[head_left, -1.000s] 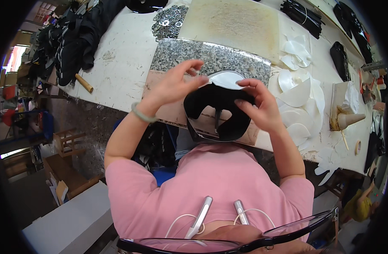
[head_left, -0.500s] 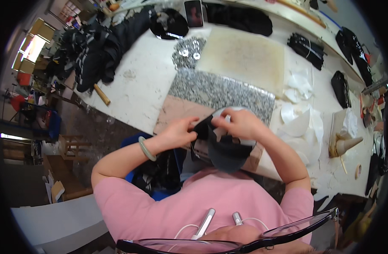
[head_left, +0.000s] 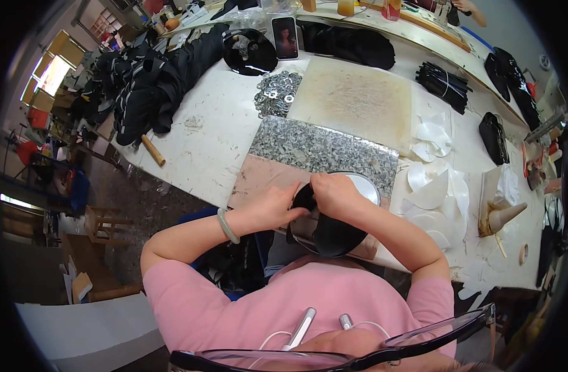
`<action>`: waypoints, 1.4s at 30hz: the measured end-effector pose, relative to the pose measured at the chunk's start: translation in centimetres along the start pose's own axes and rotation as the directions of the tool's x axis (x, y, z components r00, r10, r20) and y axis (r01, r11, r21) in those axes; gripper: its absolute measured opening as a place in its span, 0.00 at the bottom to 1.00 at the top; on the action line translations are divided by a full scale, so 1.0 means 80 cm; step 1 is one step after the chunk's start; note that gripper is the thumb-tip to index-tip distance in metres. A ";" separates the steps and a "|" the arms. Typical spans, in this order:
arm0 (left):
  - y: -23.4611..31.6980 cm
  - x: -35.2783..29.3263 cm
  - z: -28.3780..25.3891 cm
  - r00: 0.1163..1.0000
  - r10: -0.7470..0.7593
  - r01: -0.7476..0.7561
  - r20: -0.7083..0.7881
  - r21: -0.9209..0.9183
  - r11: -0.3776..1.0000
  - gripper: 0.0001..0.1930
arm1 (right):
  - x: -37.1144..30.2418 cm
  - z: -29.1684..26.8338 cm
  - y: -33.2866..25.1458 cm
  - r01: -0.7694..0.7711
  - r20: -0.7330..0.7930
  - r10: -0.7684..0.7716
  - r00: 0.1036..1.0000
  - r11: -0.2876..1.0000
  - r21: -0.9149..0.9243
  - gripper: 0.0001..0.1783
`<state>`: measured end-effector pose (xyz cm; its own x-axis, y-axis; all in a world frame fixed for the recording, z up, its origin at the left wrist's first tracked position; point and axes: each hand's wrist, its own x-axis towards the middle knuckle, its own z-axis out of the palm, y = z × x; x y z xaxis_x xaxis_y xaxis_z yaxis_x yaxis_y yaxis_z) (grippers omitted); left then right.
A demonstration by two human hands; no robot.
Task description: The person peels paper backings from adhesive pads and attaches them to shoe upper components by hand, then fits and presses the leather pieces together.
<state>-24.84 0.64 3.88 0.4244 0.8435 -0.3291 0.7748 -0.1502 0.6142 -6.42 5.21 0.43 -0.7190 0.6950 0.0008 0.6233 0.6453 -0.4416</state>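
Observation:
Near the table's front edge is a dark, rounded piece (head_left: 338,237) that looks like fabric or leather, with a black rim and a pale, whitish disc-like area (head_left: 366,186) showing at its far right. My left hand (head_left: 273,206), with a pale bangle on the wrist, grips its left edge between thumb and fingers. From above, my right hand (head_left: 332,193) has its fingers curled closed on the piece's far edge. Under it lie a pinkish board (head_left: 265,180) and a speckled grey stone slab (head_left: 324,146). What sits between my right fingertips is hidden.
Beyond the slab lie a yellowish mat (head_left: 352,90) and a pile of metal rings (head_left: 276,94). White sheet pieces (head_left: 436,201) and a cone-shaped tool (head_left: 506,217) are at the right. A phone (head_left: 285,38) stands behind; black bags (head_left: 149,87) and a wooden handle (head_left: 152,150) are left.
My right hand has closed and moved slightly down and left on the dark piece. The piece has turned to lie flatter, and the view has tilted a little.

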 end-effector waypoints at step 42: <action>-0.028 0.000 0.000 0.952 -0.124 0.278 0.280 -0.619 0.734 0.21 | 0.044 -0.014 0.034 -0.181 0.344 0.009 0.939 0.864 0.470 0.12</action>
<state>-26.55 1.01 2.53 0.4389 0.6771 -0.5906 0.3966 0.4438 0.8036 -6.96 9.76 0.23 -0.7752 0.5495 -0.3117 0.5238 0.2830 -0.8035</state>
